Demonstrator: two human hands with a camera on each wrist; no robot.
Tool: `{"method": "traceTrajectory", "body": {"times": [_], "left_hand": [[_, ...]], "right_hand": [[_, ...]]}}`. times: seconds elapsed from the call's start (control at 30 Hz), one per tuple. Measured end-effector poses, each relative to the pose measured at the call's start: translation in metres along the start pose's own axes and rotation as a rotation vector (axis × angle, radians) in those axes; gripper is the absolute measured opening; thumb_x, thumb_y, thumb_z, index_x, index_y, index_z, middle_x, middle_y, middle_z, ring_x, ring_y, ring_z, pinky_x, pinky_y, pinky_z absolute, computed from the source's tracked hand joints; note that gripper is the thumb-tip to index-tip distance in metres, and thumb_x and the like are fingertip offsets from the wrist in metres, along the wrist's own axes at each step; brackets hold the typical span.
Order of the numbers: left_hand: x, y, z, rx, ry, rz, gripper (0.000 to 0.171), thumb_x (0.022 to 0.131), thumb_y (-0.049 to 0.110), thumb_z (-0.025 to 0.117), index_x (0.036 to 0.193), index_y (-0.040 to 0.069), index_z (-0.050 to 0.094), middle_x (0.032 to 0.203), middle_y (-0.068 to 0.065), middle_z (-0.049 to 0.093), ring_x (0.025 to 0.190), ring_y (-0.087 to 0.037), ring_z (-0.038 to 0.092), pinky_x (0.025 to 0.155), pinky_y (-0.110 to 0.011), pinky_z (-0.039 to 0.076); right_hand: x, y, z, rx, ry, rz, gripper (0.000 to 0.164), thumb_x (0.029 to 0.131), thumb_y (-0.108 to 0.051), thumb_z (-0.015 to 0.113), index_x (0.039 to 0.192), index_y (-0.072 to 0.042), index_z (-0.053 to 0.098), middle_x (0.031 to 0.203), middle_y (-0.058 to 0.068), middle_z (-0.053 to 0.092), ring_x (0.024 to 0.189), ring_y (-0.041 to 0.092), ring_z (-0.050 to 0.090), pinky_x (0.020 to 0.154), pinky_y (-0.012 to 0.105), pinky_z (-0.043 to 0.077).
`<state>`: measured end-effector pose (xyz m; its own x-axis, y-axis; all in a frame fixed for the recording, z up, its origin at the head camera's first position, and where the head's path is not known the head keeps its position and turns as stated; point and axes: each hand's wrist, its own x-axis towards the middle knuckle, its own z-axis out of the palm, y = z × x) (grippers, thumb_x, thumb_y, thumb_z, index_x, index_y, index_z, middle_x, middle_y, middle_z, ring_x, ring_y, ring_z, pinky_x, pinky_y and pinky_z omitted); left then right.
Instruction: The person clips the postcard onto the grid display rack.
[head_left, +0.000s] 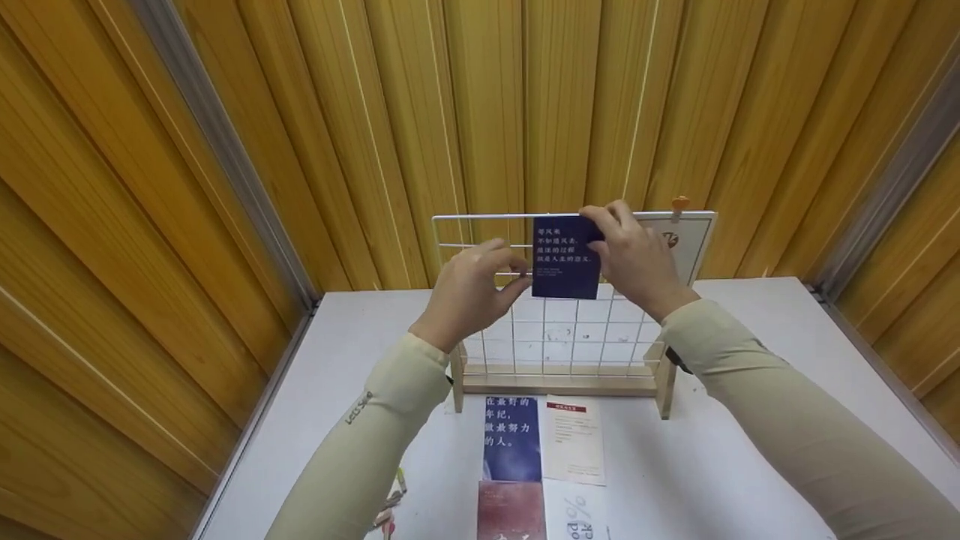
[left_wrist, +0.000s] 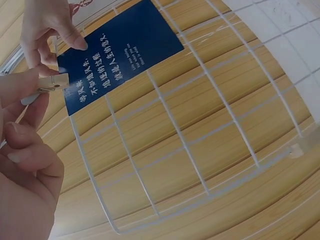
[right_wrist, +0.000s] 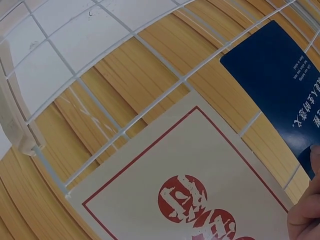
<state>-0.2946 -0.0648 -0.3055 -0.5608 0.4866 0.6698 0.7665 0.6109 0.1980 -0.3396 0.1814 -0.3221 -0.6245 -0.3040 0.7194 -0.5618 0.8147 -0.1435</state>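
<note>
A dark blue card (head_left: pixel 566 277) with white writing lies against the upper part of a white wire grid (head_left: pixel 480 217). My right hand (head_left: pixel 637 259) holds the card by its upper right side, thumb on the front. To the card's left is my left hand (head_left: pixel 465 292). In the left wrist view it pinches a small wooden clothespin (left_wrist: pixel 59 83), whose tip is right at the card's top edge. A cream card with a red border (right_wrist: pixel 150 170) hangs on the grid's right side, partly hidden by my right hand in the head view.
An orange-topped clip (head_left: pixel 680 202) sits on the grid's top right. In front of its wooden stand (head_left: pixel 559 385) lie a blue card (head_left: pixel 511 442), a cream card (head_left: pixel 575 442), a red card (head_left: pixel 510 510) and a white card (head_left: pixel 574 517). Several small clips (head_left: pixel 390 501) lie by my left sleeve.
</note>
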Motion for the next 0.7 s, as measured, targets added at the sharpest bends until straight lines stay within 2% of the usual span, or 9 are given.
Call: {"method": "traceTrajectory", "body": {"times": [0.13,0.3,0.7], "left_hand": [[0.016,0.001,-0.006,-0.025,0.005,-0.008,0.010,0.088,0.012,0.076,0.097,0.008,0.073,0.094,0.000,0.067,0.089,-0.016,0.065,0.081,-0.028,0.051],[0.028,-0.002,-0.011,-0.053,0.010,-0.021,0.009,0.089,0.011,0.076,0.096,0.008,0.073,0.094,0.000,0.068,0.090,-0.016,0.065,0.083,-0.026,0.049],[0.054,-0.001,-0.009,-0.128,-0.019,-0.088,0.011,0.091,0.009,0.073,0.101,0.005,0.074,0.097,-0.001,0.069,0.091,-0.013,0.063,0.086,-0.025,0.049]], "right_hand": [[0.000,-0.004,0.001,0.004,-0.006,0.012,0.040,0.094,-0.005,0.067,0.131,-0.009,0.055,0.108,0.016,0.055,0.053,0.026,0.052,0.048,0.039,0.048],[0.001,-0.010,0.003,0.004,-0.021,0.018,0.040,0.095,-0.006,0.066,0.133,-0.009,0.054,0.110,0.016,0.055,0.054,0.026,0.053,0.050,0.040,0.049],[0.000,-0.017,0.009,0.021,-0.032,0.011,0.040,0.096,-0.004,0.064,0.133,-0.011,0.052,0.112,0.016,0.053,0.054,0.026,0.053,0.051,0.039,0.051]]}}
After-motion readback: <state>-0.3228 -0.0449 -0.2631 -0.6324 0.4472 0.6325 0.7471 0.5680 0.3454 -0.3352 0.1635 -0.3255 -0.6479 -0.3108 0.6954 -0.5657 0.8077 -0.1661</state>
